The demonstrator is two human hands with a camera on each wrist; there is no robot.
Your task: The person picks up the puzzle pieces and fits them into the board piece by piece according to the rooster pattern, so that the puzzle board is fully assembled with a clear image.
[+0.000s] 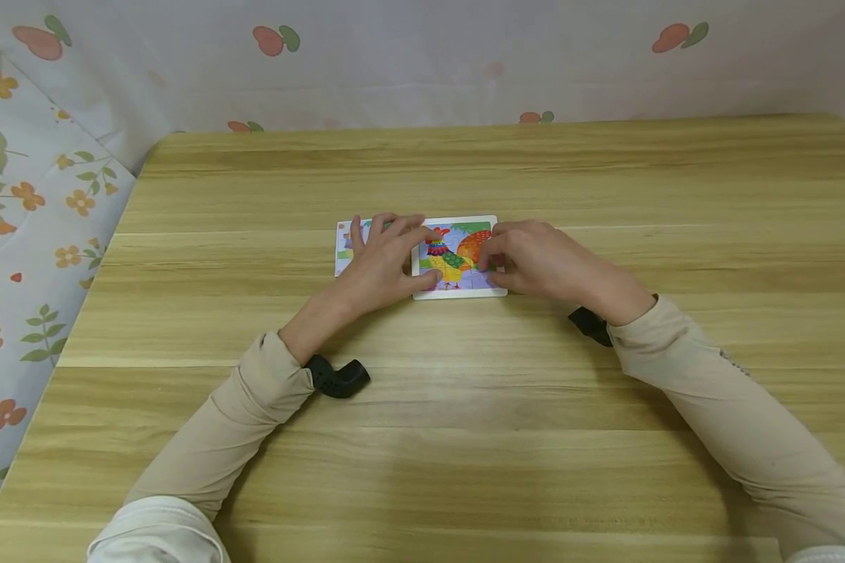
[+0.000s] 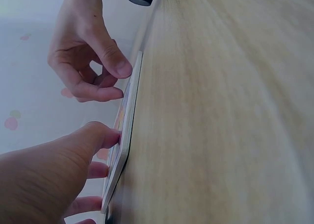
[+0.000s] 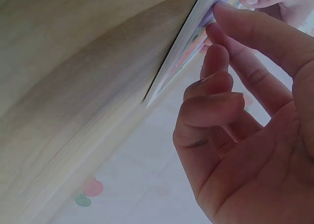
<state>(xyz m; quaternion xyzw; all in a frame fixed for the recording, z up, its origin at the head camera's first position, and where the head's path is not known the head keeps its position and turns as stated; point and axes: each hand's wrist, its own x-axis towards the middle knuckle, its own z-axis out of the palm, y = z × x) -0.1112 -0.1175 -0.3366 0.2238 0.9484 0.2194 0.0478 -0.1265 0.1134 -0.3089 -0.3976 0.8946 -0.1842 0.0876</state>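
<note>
A small jigsaw puzzle (image 1: 454, 264) with a colourful rooster picture lies in a white-rimmed tray (image 1: 461, 295) on the table. My left hand (image 1: 376, 270) reaches over its left side, thumb and index finger spread and touching the puzzle. A printed card (image 1: 343, 254) lies beside the tray, partly hidden under that hand. At the right side is my right hand (image 1: 545, 262), its thumb and index fingertips at the puzzle surface, apart from each other. The right wrist view shows its other fingers (image 3: 211, 109) curled inward, with nothing visible held between them.
The wood-grain table (image 1: 465, 453) runs to a white curtain (image 1: 422, 70) with fruit prints at the back. A flowered cloth (image 1: 35, 258) hangs along the left edge. A black device (image 1: 338, 378) sits at the left wrist and another black device (image 1: 591, 325) at the right.
</note>
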